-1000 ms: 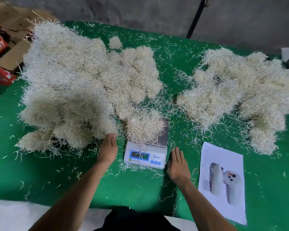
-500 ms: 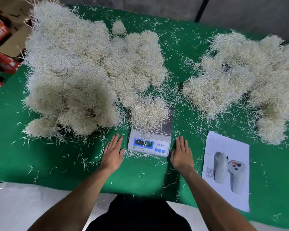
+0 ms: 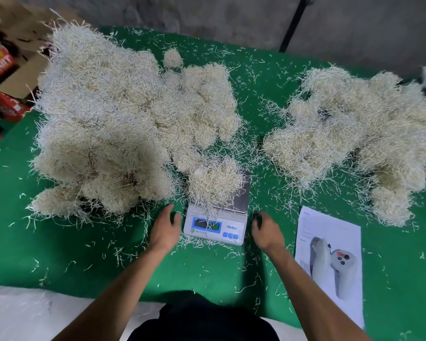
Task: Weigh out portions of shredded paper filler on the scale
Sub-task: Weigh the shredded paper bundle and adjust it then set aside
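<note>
Filler clump (image 3: 215,182) sits on scale (image 3: 217,219), spilling over front, strands across display (image 3: 207,225). L hand (image 3: 165,230) and R hand (image 3: 266,232) flank scale on cloth, fingers loosely curled, holding nothing. Tip: clear strands off display, keep hands off pan, read before adjusting. Green cloth table (image 3: 59,254) strewn w/ shreds; big pile (image 3: 113,124) left, smaller pile (image 3: 359,134) right, printed sheet (image 3: 330,262) right; grey wall behind.
</note>
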Demonstrator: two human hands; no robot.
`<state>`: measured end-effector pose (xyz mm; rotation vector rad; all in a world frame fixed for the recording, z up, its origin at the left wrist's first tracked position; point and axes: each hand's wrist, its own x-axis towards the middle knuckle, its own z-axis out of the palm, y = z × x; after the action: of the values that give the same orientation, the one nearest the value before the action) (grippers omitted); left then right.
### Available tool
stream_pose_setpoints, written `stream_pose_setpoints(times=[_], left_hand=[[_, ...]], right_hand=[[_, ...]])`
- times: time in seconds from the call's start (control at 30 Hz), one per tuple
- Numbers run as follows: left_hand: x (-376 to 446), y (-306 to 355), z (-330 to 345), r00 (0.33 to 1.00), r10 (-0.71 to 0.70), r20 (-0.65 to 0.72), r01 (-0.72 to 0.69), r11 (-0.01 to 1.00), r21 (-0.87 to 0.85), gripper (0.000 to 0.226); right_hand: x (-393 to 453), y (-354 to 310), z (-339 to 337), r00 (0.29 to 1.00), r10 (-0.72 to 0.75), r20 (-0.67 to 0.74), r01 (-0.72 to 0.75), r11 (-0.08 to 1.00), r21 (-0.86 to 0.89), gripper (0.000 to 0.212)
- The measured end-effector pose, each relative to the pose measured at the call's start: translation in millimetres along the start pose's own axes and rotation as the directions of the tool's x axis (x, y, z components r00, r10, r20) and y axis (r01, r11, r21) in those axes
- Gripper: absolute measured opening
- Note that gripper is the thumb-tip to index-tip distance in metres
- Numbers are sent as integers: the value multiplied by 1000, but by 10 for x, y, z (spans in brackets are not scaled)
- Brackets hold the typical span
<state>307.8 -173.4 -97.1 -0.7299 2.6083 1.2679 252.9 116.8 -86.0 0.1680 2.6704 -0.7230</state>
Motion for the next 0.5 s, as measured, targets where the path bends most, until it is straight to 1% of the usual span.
stream_pose_setpoints(times=[0.07, 0.1, 0.13, 0.2, 0.23, 0.27, 0.33, 0.4, 0.43, 0.5], left_hand=[[42, 310, -76, 999, -8, -54, 1, 990, -143, 40], [73, 460, -108, 999, -20, -50, 8, 973, -231, 38], [111, 609, -140, 999, -36, -20, 27, 940, -339, 37], [191, 852, -175, 999, -35, 18, 39, 881, -471, 37], [227, 954, -188, 1000, -23, 17, 28, 875, -484, 38], [262, 1047, -183, 999, -14, 30, 26, 870, -493, 44], [362, 1197, -131, 997, -37, 69, 64, 894, -444, 66], [462, 1298, -49, 995, -52, 87, 78, 943, -323, 82], [504, 1343, -14, 995, -53, 87, 78, 944, -322, 87], [585, 1424, 14, 998, -50, 49, 66, 902, -427, 98]], right_hand=[[93, -211, -209, 986, -43, -160, 63, 990, 124, 36], [153, -318, -294, 975, -64, -212, 104, 977, 185, 38], [213, -444, -374, 970, -82, -227, 138, 961, 241, 39], [339, -686, -472, 975, -114, -189, 173, 927, 333, 40], [408, -797, -491, 982, -111, -154, 163, 909, 385, 42], [462, -897, -508, 988, -98, -116, 140, 886, 441, 45], [537, -1068, -523, 997, -78, 1, 65, 835, 546, 53], [580, -1176, -483, 989, -70, 131, -25, 790, 612, 54], [599, -1221, -452, 985, -79, 154, -40, 764, 644, 53], [632, -1288, -438, 982, -128, 140, -13, 691, 723, 49]])
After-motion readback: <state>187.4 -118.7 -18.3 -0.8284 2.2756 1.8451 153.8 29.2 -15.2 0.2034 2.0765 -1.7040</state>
